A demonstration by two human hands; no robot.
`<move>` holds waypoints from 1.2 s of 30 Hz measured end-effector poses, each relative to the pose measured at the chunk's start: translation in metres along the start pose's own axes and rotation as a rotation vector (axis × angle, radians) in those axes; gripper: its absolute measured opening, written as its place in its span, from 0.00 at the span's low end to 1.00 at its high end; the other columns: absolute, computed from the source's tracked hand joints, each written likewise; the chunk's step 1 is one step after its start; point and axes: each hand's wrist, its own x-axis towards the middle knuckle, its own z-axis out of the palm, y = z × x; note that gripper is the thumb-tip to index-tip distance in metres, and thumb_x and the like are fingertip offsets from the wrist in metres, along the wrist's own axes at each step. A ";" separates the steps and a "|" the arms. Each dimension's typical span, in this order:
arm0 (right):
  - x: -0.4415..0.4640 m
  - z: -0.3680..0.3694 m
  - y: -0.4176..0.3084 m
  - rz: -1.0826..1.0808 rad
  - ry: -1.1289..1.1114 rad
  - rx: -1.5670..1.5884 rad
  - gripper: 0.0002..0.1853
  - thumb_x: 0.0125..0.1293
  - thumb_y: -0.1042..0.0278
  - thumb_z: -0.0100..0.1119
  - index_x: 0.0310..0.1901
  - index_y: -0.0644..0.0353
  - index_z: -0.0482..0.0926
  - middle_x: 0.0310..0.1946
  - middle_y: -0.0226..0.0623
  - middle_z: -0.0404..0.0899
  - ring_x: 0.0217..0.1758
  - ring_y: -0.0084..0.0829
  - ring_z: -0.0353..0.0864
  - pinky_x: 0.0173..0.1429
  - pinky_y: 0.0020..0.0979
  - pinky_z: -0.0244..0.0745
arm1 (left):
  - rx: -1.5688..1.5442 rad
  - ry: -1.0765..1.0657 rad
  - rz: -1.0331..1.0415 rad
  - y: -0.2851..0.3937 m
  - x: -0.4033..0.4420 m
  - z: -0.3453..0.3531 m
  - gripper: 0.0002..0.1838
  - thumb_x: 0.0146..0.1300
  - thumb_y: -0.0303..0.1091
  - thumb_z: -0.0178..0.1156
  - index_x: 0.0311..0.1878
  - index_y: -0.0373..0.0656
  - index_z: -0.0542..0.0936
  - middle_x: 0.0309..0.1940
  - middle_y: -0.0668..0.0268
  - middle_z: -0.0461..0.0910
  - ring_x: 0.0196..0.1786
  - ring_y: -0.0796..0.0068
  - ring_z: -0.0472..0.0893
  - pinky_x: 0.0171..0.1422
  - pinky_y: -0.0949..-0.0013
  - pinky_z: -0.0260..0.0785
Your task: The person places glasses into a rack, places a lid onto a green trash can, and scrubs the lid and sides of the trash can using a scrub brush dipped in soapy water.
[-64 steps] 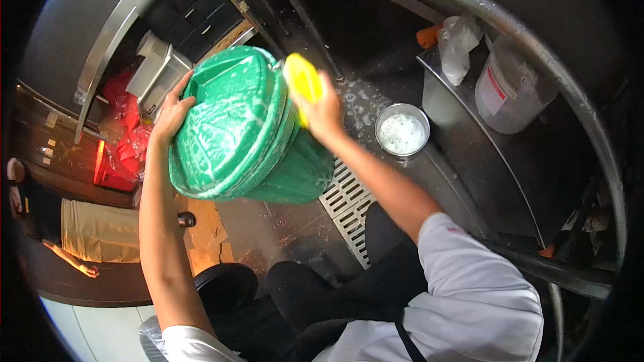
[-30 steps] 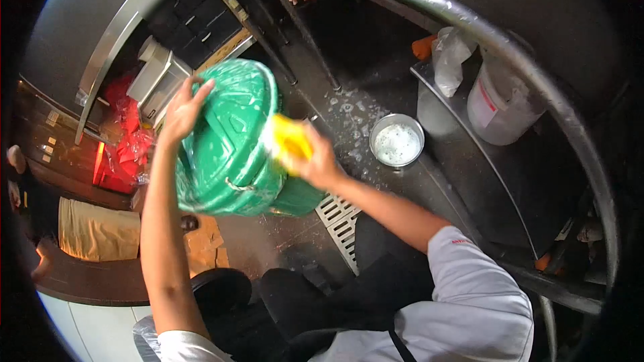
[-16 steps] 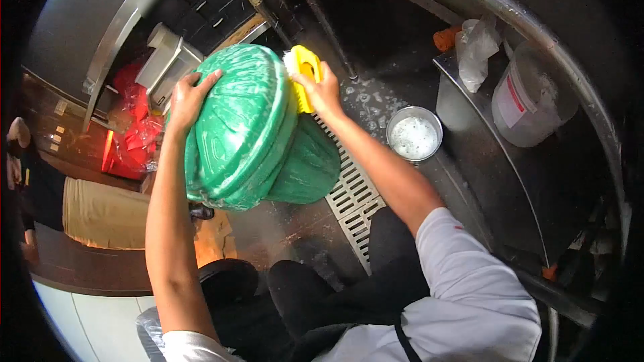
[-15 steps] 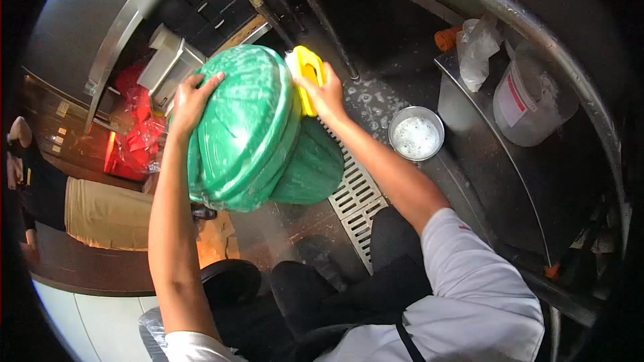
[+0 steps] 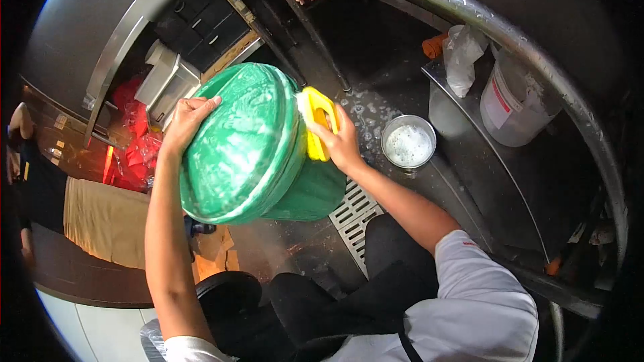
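A green lidded bin point(image 5: 238, 147) streaked with suds is tilted in front of me, its lid toward the left. My left hand point(image 5: 189, 121) grips the lid's upper left edge, fingers bent over it. In my right hand point(image 5: 342, 139) is a yellow scrubbing brush point(image 5: 319, 104), fingers wrapped round its handle. The brush's white bristles touch the rim on the bin's right side. To the right of that hand, a metal bowl point(image 5: 408, 142) of foamy water stands on the dark floor.
A floor drain grate point(image 5: 355, 218) lies below the bin. At the right, a clear bucket point(image 5: 513, 104) and plastic bag point(image 5: 463, 60) stand on a dark surface behind a curved metal rail point(image 5: 537, 47). Another person in tan cloth point(image 5: 104, 218) is at the left.
The brush has travelled up and down along the bin's right rim. The lid has turned under my left hand, which shifted along its edge. The other person has moved slightly.
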 end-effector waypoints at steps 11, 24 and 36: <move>0.057 -0.091 0.031 0.191 -0.239 -1.244 0.33 0.53 0.38 0.72 0.60 0.42 0.80 0.44 0.45 0.88 0.47 0.50 0.88 0.52 0.47 0.81 | 0.411 0.347 0.160 -0.002 -0.023 0.006 0.16 0.69 0.40 0.64 0.39 0.33 0.86 0.47 0.58 0.83 0.51 0.66 0.82 0.56 0.66 0.70; 0.001 -0.322 0.158 0.557 -0.806 -1.901 0.27 0.59 0.59 0.65 0.61 0.52 0.78 0.50 0.54 0.84 0.57 0.50 0.84 0.59 0.47 0.78 | 0.865 0.307 -0.057 -0.006 -0.046 0.032 0.32 0.73 0.65 0.44 0.68 0.56 0.77 0.73 0.54 0.68 0.76 0.52 0.67 0.75 0.55 0.62; 0.025 -0.038 0.021 0.153 -0.205 -0.012 0.36 0.57 0.66 0.78 0.66 0.63 0.71 0.52 0.35 0.82 0.55 0.28 0.81 0.60 0.33 0.77 | 0.957 0.234 0.263 -0.036 0.010 -0.019 0.27 0.78 0.53 0.47 0.55 0.40 0.85 0.58 0.52 0.80 0.64 0.56 0.76 0.71 0.59 0.63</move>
